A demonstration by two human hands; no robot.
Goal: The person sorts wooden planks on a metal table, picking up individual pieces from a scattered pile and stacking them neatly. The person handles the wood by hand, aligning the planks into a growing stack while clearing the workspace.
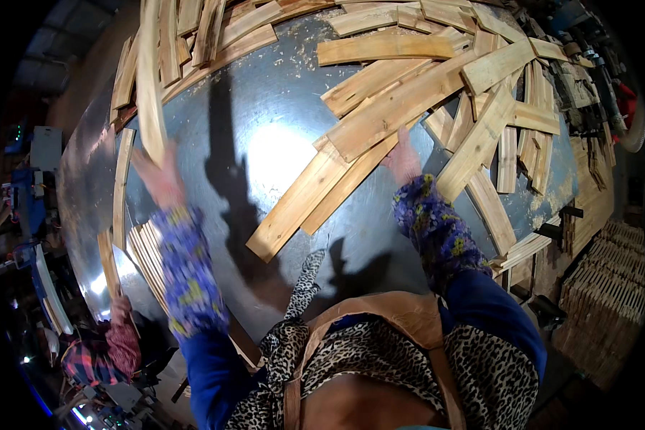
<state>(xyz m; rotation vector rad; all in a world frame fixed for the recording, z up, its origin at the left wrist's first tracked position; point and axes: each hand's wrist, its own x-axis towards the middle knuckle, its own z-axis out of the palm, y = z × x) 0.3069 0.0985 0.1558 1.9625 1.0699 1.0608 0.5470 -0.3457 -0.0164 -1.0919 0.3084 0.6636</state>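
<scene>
My left hand (161,178) is closed around the lower end of a long pale wooden board (150,93), which stands up from the table's left side toward the upper edge of the picture. My right hand (405,156) is at the middle of the table, against the edge of a narrow board (355,186); its visible fingers are stretched and apart. Beside that one lies a wider board (297,204), slanting toward me. Another long board (408,104) rests across their far ends. How far my right fingers reach beneath the wood is hidden.
More loose boards (491,132) are heaped at the right on the metal table (265,93), and others (193,36) line its far left edge. Stacked strips (147,254) lie near my left forearm. At the lower left another person (100,355) holds a board. Bundled slats (602,308) stand at the right.
</scene>
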